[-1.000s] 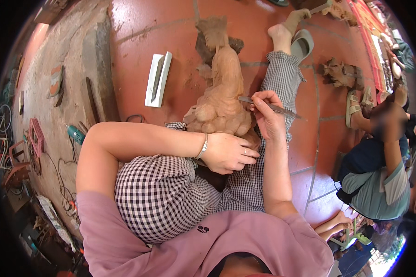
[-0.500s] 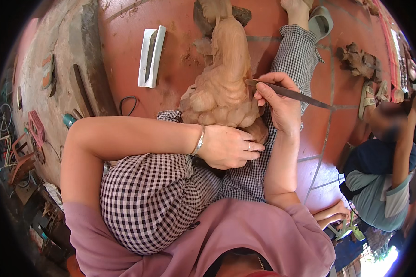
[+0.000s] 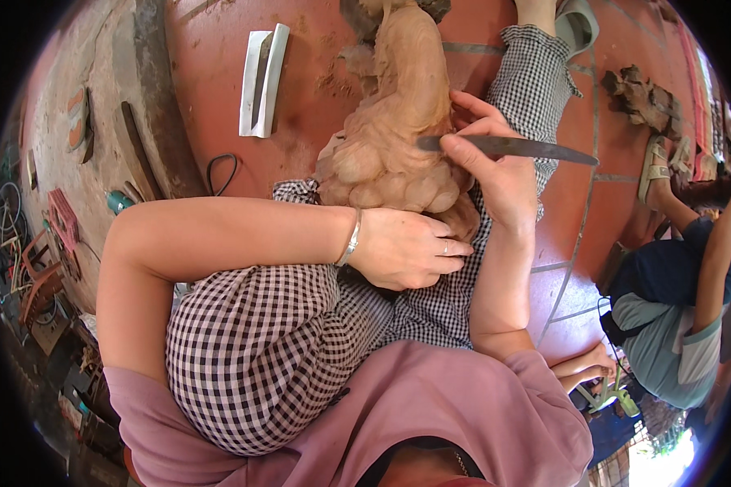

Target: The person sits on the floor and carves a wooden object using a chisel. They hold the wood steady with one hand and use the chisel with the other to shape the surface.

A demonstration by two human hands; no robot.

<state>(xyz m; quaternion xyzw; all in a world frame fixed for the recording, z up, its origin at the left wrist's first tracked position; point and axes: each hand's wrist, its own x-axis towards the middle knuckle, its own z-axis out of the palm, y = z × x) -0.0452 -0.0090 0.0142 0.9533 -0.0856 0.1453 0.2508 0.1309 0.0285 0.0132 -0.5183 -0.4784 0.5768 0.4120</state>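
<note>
A carved wooden figure with a lumpy, rounded base lies between my legs, its narrower end pointing away from me. My left hand curls over the near end of the base; its fingertips are partly hidden. My right hand pinches a long, flat, dark metal file between thumb and fingers, at the carving's right side. The file lies nearly level, with its left tip against the carved folds and its tapered end sticking out to the right.
On the red tiles at the upper left lies a white folded holder with a dark strip in it. A thick wooden slab borders the left. Driftwood-like wood lies upper right. Another person sits at the right.
The file has swung closer to level, and its left tip has slid leftward over the carving. My right hand's fingers have straightened somewhat. My left hand stays at the base.
</note>
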